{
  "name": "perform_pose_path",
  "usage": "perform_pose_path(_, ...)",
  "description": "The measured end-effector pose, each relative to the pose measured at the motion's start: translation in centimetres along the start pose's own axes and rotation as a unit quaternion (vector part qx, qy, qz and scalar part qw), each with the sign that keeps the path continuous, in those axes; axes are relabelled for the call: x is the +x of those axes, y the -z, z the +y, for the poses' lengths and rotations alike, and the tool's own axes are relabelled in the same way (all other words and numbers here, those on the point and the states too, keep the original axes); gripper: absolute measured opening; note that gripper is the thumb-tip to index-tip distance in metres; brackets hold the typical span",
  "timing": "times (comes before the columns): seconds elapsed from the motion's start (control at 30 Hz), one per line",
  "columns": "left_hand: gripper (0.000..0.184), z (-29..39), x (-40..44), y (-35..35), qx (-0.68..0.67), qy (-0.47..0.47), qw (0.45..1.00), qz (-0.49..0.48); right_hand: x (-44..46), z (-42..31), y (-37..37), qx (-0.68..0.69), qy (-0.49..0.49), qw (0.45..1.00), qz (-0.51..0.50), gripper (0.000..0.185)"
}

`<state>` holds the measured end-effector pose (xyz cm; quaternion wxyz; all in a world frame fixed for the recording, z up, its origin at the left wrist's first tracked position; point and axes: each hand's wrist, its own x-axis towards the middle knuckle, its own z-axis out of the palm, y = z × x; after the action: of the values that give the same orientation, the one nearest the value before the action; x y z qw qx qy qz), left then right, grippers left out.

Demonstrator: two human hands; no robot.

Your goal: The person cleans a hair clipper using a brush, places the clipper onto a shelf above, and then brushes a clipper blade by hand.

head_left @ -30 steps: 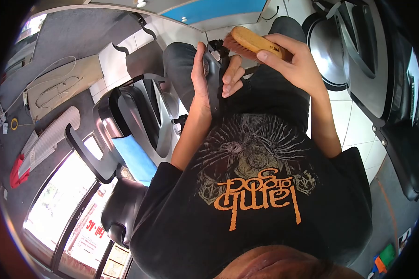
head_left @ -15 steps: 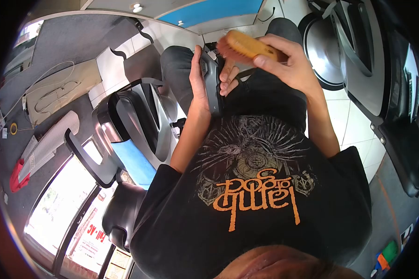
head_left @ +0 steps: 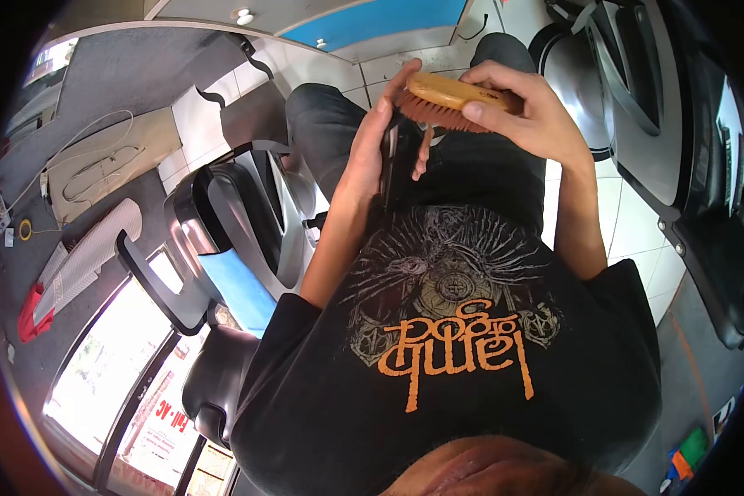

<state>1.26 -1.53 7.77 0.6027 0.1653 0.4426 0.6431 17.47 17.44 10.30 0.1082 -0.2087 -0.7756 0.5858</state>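
My left hand [head_left: 365, 157] is wrapped around a dark, elongated device [head_left: 397, 161] that looks like a hair clipper. It stands almost edge-on to me, in front of my shirt, and its far end is partly hidden by the brush. In my right hand [head_left: 539, 116] is a wooden brush [head_left: 455, 89] with reddish-brown bristles, gripped by one end with the thumb on the near side. The bristles point down and toward me, and the brush's other end overlaps the fingers of my left hand and the device's top. Whether the bristles touch the device I cannot tell.
Black salon-style chairs stand at my left [head_left: 240, 198] and right [head_left: 636, 124]. A blue cloth [head_left: 238, 281] hangs over the left chair's armrest. Ahead is a cabinet with a blue panel [head_left: 380, 21]. A cable [head_left: 99, 165] lies on a board at far left.
My left hand has tipped and turned the device so that more of its dark edge faces me. The brush has moved slightly toward me and tilted, its bristles turning downward.
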Motion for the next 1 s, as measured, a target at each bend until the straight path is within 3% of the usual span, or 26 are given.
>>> perform_pose_path(0.07,0.098,0.2,0.0,-0.4,0.049,-0.006,0.999,-0.004,0.5,-0.2,0.5,-0.124,-0.055,0.991,-0.01,0.039)
perform_pose_path(0.1,0.099,0.2,0.0,-0.4,0.063,-0.01,0.998,-0.01,0.6,-0.1,0.3,-0.22,-0.029,0.974,0.042,0.04)
perform_pose_path(0.23,0.105,0.6,-0.2,-0.3,0.075,-0.025,0.997,-0.002,-0.1,0.2,1.3,-0.002,-0.03,0.999,0.036,0.04)
perform_pose_path(0.33,0.106,0.8,-0.2,-0.2,0.092,-0.03,0.995,-0.008,-0.6,0.0,1.7,0.046,0.006,0.998,-0.044,0.039)
perform_pose_path(0.47,0.106,0.8,-0.3,0.0,0.12,-0.034,0.992,-0.038,0.2,0.0,1.1,-0.251,-0.048,0.967,-0.014,0.045)
perform_pose_path(0.6,0.107,1.0,-0.2,-0.6,0.103,-0.038,0.994,-0.008,-0.1,1.3,0.6,-0.01,-0.073,0.996,0.054,0.047)
perform_pose_path(0.7,0.103,0.5,0.3,0.1,0.089,-0.032,0.995,-0.016,-0.5,0.9,0.3,0.059,-0.033,0.997,0.038,0.047)
perform_pose_path(0.83,0.091,-0.5,0.4,1.2,0.036,-0.015,0.999,-0.033,0.7,2.7,-0.5,-0.004,-0.082,0.996,-0.017,0.051)
perform_pose_path(0.93,0.087,-0.7,0.9,1.2,-0.047,-0.022,0.998,-0.025,1.6,4.1,-1.5,0.082,-0.184,0.979,-0.002,0.054)
perform_pose_path(1.0,0.086,-0.9,1.5,1.7,-0.142,-0.018,0.99,-0.011,1.8,6.0,-2.4,0.256,-0.232,0.938,0.022,0.058)
